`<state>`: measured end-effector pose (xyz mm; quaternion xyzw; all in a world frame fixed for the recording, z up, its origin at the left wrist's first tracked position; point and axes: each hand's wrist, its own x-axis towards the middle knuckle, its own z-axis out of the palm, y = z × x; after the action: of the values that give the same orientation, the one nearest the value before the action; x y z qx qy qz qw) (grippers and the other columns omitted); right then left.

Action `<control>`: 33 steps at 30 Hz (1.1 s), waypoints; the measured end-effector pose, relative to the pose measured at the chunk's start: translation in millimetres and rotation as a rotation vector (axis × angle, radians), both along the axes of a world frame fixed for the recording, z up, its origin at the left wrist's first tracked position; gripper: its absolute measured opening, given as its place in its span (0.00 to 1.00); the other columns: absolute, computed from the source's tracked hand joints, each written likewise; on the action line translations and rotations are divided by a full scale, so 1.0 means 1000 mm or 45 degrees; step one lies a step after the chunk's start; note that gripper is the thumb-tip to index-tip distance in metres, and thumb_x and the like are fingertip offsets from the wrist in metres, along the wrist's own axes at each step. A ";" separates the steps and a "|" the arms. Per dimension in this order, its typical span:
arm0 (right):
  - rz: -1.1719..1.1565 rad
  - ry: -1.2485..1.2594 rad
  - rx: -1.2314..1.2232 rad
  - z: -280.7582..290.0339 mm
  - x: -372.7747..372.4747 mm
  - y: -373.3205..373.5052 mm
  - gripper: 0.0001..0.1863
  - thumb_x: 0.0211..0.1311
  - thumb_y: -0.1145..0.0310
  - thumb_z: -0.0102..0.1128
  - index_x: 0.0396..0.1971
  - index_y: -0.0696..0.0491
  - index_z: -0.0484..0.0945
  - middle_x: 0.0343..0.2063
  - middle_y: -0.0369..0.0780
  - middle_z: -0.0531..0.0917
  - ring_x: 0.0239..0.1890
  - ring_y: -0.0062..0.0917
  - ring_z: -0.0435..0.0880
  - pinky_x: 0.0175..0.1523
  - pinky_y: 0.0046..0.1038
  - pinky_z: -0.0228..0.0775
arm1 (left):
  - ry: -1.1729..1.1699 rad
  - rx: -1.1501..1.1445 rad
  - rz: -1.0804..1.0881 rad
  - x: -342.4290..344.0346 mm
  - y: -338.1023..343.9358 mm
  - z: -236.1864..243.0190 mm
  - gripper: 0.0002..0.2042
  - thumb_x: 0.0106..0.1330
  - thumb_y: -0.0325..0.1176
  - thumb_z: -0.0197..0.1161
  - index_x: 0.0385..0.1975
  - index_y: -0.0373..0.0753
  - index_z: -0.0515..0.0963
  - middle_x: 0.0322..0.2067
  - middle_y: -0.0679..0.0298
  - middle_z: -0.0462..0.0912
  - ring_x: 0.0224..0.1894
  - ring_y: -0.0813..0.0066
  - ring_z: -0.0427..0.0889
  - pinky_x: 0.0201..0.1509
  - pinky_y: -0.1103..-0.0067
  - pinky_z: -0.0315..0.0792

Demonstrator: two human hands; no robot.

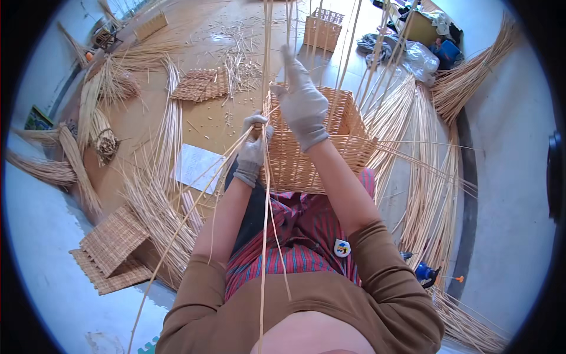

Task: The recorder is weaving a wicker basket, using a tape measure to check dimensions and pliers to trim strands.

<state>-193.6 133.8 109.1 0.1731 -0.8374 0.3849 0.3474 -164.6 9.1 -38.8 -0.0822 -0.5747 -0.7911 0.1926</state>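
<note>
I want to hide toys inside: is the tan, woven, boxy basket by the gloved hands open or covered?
Open: the tan, woven, boxy basket shows no lid, and its inner walls are visible from above.

Bright daylight | pale glare on far floor | edges bowed | corners black

Basket-weaving workshop (wicker bundles about)

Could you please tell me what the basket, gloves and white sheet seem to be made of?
Basket: probably cane or willow, natural tan and seemingly unpainted, judging by its weave. Gloves: apparently knitted fabric, pale and matte, given the ribbed cuffs; any coating is unclear. Sheet: likely matte paper, looking thin, flat and straight-edged.
</note>
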 end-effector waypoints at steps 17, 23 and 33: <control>-0.022 0.025 -0.363 -0.043 0.047 0.088 0.17 0.66 0.73 0.60 0.54 0.51 0.77 0.51 0.42 0.82 0.44 0.28 0.84 0.50 0.29 0.75 | 0.169 -1.693 0.385 0.059 0.067 0.041 0.38 0.59 0.36 0.68 0.71 0.60 0.62 0.63 0.50 0.66 0.50 0.46 0.78 0.51 0.63 0.75; 0.428 0.274 -0.958 -0.045 0.018 0.125 0.21 0.66 0.71 0.57 0.59 0.53 0.70 0.39 0.42 0.85 0.37 0.28 0.86 0.43 0.29 0.77 | 0.029 -2.005 0.400 0.059 0.071 0.057 0.36 0.60 0.39 0.68 0.71 0.58 0.62 0.61 0.52 0.67 0.48 0.53 0.78 0.50 0.62 0.74; -1.000 0.178 0.368 -0.048 0.036 0.194 0.41 0.53 0.68 0.70 0.68 0.55 0.63 0.47 0.48 0.80 0.51 0.42 0.78 0.61 0.45 0.63 | 0.099 -1.954 0.224 0.040 0.158 0.056 0.32 0.63 0.30 0.58 0.68 0.64 0.64 0.54 0.50 0.71 0.36 0.58 0.83 0.41 0.65 0.79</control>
<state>-157.4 327.5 61.5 -0.0865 -0.8594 0.0893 0.4959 -124.7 166.8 17.7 -0.1745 -0.9593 -0.1496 0.1638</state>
